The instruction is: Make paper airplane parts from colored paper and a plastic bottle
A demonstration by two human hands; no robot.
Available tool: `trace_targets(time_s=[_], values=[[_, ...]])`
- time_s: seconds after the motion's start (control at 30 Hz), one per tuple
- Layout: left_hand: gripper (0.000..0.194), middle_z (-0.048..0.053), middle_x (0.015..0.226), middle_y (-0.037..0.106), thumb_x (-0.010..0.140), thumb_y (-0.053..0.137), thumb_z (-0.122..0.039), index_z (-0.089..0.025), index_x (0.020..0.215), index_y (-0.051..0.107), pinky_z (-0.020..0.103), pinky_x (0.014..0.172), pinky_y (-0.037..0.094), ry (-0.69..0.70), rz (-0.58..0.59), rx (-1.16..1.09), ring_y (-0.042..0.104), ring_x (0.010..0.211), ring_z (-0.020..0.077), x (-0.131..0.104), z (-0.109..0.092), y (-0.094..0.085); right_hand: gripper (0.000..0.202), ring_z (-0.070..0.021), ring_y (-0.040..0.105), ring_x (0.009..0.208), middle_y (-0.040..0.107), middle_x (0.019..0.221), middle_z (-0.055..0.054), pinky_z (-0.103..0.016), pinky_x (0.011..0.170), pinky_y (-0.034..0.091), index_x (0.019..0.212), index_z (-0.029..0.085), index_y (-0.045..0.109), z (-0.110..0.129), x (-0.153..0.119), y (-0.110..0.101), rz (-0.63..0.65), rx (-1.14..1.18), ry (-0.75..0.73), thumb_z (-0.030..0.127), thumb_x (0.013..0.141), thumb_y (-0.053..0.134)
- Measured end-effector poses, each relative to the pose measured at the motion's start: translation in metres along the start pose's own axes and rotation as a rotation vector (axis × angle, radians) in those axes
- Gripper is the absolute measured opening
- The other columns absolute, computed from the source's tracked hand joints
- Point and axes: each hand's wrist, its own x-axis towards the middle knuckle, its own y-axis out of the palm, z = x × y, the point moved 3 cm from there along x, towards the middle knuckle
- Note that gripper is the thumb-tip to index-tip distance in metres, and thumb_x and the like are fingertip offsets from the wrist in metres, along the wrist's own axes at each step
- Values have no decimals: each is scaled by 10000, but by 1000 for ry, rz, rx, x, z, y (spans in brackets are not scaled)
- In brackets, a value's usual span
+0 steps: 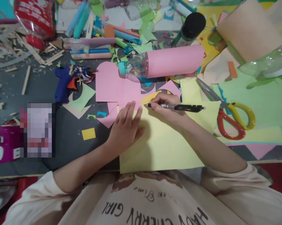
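A large pale yellow sheet (173,147) lies at the table's front edge. My left hand (125,128) rests flat, fingers spread, over the sheet's left edge and pink paper. In my right hand (167,107) is a black pen (187,107), held in a pinch, its tip at the sheet's upper left edge near my left fingertips. Pink paper (117,82) with a rounded top lies just beyond my left hand. Behind both hands, a bottle wrapped in pink paper (173,62) lies on its side, its teal cap pointing left.
Scissors (232,115) with red and yellow handles lie right of the sheet. A blue glue gun (62,84) is at the left, near wooden sticks (26,79). Paper rolls (91,40), a black-capped bottle (189,29), a red-labelled bottle (35,18) and a magenta object (6,145) stand or lie around.
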Motion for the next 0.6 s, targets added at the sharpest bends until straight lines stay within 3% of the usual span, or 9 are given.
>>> trace_targets(time_s=[0.6], values=[[621,252,1528,365,957,458,-372,-80,1485,310,512,1167,294,-26,32,-40,339,1439,370,-1,1,3,119,-111,475,565,568,597,22,-259,544,373,592,204,566,-1,-1,0,-10,-71,4,225,707,586]])
